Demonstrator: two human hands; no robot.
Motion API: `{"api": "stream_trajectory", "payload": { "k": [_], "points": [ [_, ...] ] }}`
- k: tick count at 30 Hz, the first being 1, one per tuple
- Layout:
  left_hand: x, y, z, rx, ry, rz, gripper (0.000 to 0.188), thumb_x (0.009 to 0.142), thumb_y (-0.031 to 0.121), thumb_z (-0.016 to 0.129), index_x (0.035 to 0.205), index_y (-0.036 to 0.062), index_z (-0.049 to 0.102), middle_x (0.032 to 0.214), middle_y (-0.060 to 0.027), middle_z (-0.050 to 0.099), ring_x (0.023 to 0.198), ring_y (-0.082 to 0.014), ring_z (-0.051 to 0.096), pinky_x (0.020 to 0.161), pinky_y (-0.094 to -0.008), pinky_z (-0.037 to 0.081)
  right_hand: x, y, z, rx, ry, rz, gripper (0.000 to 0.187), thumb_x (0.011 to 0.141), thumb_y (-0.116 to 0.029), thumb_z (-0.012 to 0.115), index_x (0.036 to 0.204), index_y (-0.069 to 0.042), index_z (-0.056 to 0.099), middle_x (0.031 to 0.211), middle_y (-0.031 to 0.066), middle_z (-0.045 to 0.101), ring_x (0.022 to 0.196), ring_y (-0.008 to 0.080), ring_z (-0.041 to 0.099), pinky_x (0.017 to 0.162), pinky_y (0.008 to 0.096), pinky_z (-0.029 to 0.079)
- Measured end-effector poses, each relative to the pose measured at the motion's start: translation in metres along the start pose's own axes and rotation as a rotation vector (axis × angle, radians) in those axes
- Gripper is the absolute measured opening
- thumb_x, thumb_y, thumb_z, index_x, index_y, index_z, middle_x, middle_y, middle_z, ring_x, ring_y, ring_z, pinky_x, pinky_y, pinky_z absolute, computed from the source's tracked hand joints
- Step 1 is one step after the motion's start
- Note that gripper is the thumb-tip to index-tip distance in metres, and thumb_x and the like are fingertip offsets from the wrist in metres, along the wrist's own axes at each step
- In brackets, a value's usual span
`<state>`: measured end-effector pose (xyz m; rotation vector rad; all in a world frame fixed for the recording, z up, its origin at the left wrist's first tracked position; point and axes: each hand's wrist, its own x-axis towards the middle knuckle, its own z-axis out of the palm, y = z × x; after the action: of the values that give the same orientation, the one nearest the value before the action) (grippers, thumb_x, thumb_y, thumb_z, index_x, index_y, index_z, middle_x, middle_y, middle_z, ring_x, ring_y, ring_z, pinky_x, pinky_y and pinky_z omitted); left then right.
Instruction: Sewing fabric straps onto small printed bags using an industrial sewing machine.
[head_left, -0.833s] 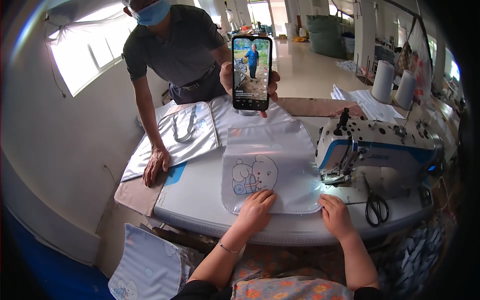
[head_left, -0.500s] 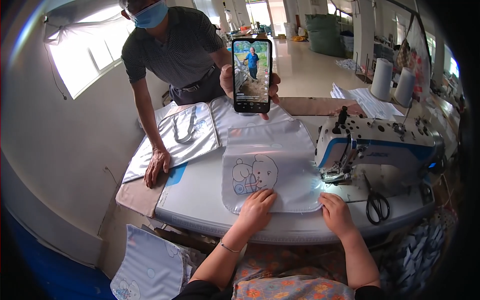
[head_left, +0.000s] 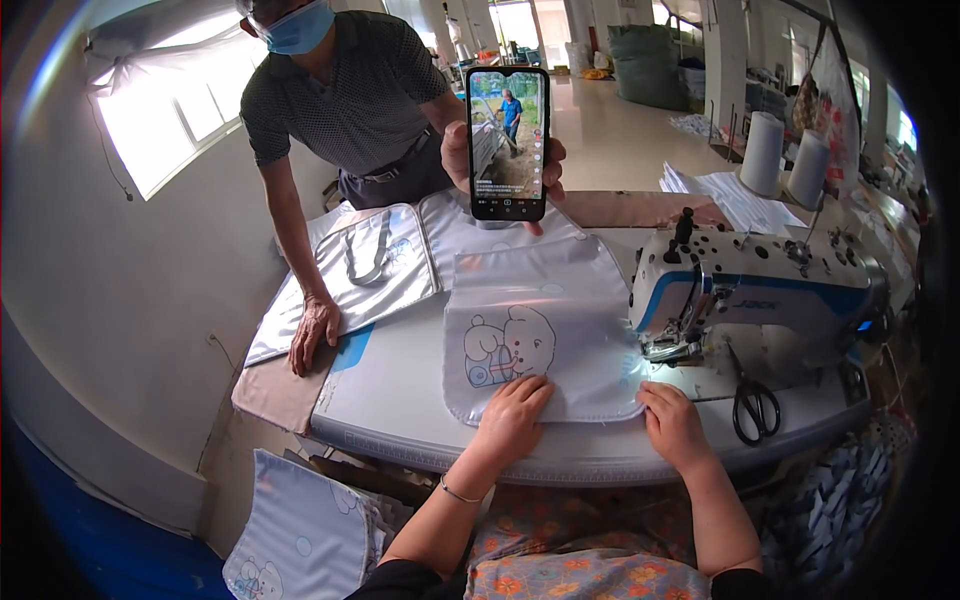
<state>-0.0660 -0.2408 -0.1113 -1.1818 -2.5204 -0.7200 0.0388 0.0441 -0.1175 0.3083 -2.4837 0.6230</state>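
A pale silvery fabric panel [head_left: 575,300] with rounded corners and a cartoon animal print lies flat on the sewing table. Its right edge reaches the needle area of a white and blue sewing machine [head_left: 760,285], where a small lamp shines. My left hand [head_left: 515,412] rests on the panel's near edge, just below the print, fingers stretched out. At the near right corner, my right hand [head_left: 672,420] pinches the panel's edge between thumb and fingers. Black-handled scissors [head_left: 756,408] lie right of that hand, beside the machine.
Across the table a masked person [head_left: 350,110] holds up a smartphone [head_left: 507,145] and leans a hand [head_left: 316,332] beside silvery panels [head_left: 350,290]. White thread cones [head_left: 763,153] stand behind the machine. More printed panels [head_left: 300,525] are stacked low at left; fabric scraps [head_left: 830,500] lie low at right.
The other person's phone has shifted slightly up and to the right, and the picture on its screen differs. My hands and the panel stay practically where they were.
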Motion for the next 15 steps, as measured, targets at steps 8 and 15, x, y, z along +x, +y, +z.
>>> {"api": "stream_trajectory", "payload": {
  "k": [8, 15],
  "points": [
    [0.0000, 0.0007, 0.0000, -0.010, 0.009, -0.003, 0.059, 0.068, 0.001, 0.066, 0.127, 0.0013, 0.064, 0.136, -0.0152, 0.061, 0.130, -0.0339, 0.055, 0.111, -0.0446, 0.045, 0.0007, -0.0014, -0.0012, 0.009, -0.005, 0.007, 0.023, 0.085, 0.003, 0.066, 0.108, 0.002, 0.071, 0.115, 0.0170, 0.070, 0.110, 0.0345, 0.067, 0.099, 0.0430, 0.054],
    [0.0007, -0.0010, 0.0017, -0.020, 0.019, 0.007, 0.058, 0.067, 0.000, 0.065, 0.126, 0.0005, 0.064, 0.134, -0.0156, 0.062, 0.129, -0.0342, 0.057, 0.110, -0.0444, 0.045, 0.0003, -0.0021, -0.0022, 0.011, -0.013, 0.019, 0.023, 0.086, 0.002, 0.066, 0.109, 0.002, 0.071, 0.116, 0.0171, 0.070, 0.111, 0.0341, 0.066, 0.099, 0.0429, 0.054]
  ]
}}
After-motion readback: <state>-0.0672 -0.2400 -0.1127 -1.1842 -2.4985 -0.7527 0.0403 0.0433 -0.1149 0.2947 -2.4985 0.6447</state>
